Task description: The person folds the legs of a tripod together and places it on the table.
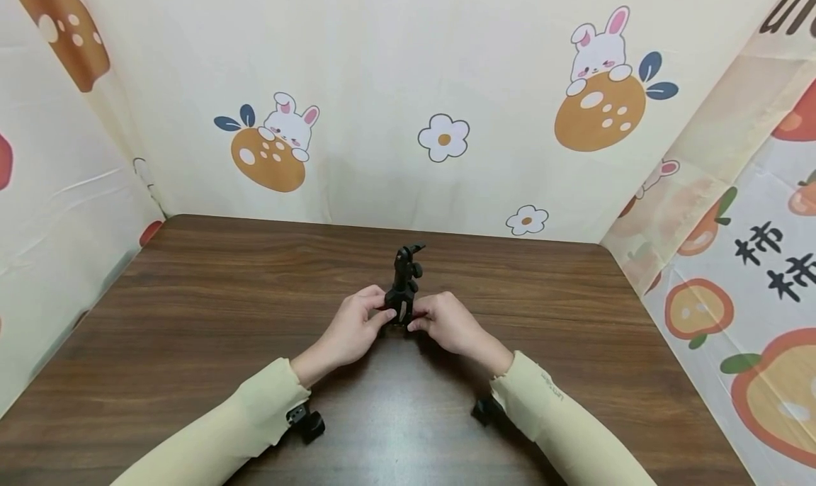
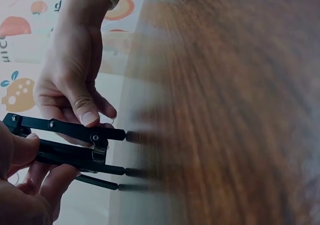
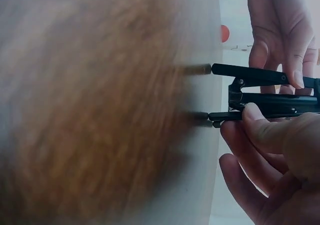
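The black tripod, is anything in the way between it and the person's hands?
Nothing that I can see. The left-hand grip and the right-hand grip both hold the black tripod around its legs.

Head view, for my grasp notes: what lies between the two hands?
A black tripod is between the left hand and right hand, in the head view.

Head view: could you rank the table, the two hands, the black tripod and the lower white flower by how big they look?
1. Table
2. Left hand and right hand: too alike to rank
3. Black tripod
4. Lower white flower
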A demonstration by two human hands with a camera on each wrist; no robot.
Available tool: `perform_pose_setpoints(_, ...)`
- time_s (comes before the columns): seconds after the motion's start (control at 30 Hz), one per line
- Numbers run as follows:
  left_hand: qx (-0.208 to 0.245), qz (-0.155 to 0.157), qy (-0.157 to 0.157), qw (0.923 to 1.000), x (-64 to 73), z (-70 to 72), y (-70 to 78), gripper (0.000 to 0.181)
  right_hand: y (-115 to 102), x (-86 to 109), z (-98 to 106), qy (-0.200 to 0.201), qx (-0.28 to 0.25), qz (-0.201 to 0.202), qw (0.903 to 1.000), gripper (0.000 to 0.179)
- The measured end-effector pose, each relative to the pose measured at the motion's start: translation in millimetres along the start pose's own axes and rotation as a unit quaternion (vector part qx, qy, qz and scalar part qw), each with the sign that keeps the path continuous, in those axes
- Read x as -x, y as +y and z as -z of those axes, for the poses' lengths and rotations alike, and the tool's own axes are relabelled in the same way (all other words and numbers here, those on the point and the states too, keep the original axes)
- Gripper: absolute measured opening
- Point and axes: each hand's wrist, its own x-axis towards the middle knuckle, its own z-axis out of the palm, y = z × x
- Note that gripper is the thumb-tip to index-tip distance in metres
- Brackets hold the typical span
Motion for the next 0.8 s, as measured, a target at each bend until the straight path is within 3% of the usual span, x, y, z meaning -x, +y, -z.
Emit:
perform_pose_setpoints(0.27, -0.009, 0.005, 0.002, 0.9999, -0.1, -0.9, -1.9, 0.01, 3, -4.9, -1, 0.008, 0.017, -0.003, 0.9998, 0.008)
perform_pose_setpoints(0.47, -0.021, 0.005, -0.003, 0.9998, 1.2, -2.4, -0.1, 0.012, 3, -8.9, 3, -0.002, 0.027, -0.033, 0.9991, 0.013)
perform_pose_setpoints(0.63, -0.023, 0.008, -0.01, 0.9997, 0.8, -1.4, 1.2, 0.014, 3, -8.9, 9, -0.017, -0.016, -0.074, 0.997, 0.022)
perform_pose_setpoints(0.8, 0.001, 0.03, -0.019, 0.9994, 0.2, 1.1, 3.6, 0.016, 5, -7.6, 12, -0.027, -0.067, -0.087, 0.9936, 0.039)
